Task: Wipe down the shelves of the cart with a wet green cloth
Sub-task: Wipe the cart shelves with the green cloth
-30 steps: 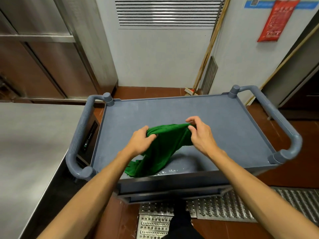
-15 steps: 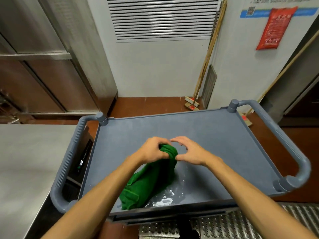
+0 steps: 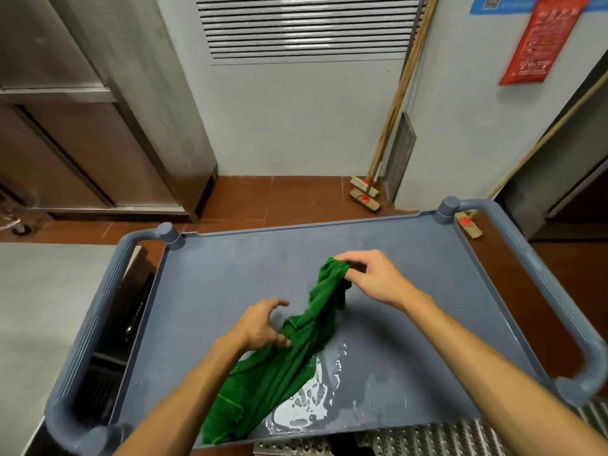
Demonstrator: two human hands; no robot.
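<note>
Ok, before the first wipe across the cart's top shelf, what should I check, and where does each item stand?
1. Right hand holds the green cloth: ok, it pinches the far end.
2. Left hand grips the cloth: not ok, fingers spread, only touching its middle.
3. Cloth flat enough to wipe: not ok, bunched into a long twist.
4. Water on the top shelf: ok, puddle by the near edge.
5. Lower shelves' condition: cannot tell, hidden beneath the top one.
</note>
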